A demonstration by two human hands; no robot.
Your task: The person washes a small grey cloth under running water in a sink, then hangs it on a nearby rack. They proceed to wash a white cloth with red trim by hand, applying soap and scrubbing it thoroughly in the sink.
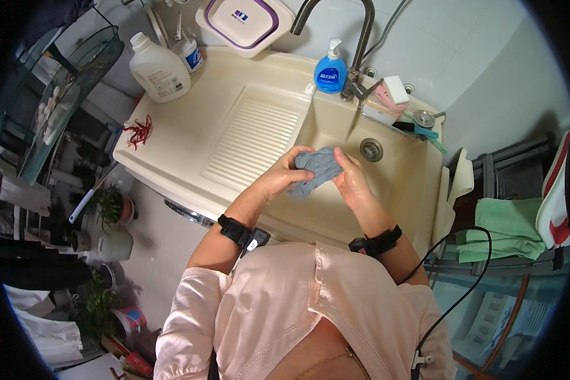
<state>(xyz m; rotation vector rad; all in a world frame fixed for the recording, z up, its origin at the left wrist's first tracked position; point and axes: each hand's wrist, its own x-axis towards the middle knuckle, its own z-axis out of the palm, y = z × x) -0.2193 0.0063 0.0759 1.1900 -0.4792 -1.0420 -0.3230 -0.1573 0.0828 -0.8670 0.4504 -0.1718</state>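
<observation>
A bunched grey-blue cloth (pixel 319 166) is held between both hands over the left side of the sink basin (pixel 394 190). My left hand (pixel 287 173) grips its left end, with the thumb lying across the front of the fabric. On the cloth's right end, my right hand (pixel 349 173) closes with the thumb on top. Left of the hands lies the ribbed washboard slope (pixel 251 137) of the cream laundry sink. The metal drain (pixel 371 149) shows to the right, and the faucet (pixel 356 61) rises behind it.
Behind the basin stands a blue pump bottle (pixel 330 73), beside a soap holder with sponges (pixel 384 102) and brushes (pixel 420 130). A white detergent jug (pixel 160 71), a small tub (pixel 189 54) and a red hair tie-like item (pixel 140 131) sit on the left counter. Green cloths (pixel 506 228) hang right.
</observation>
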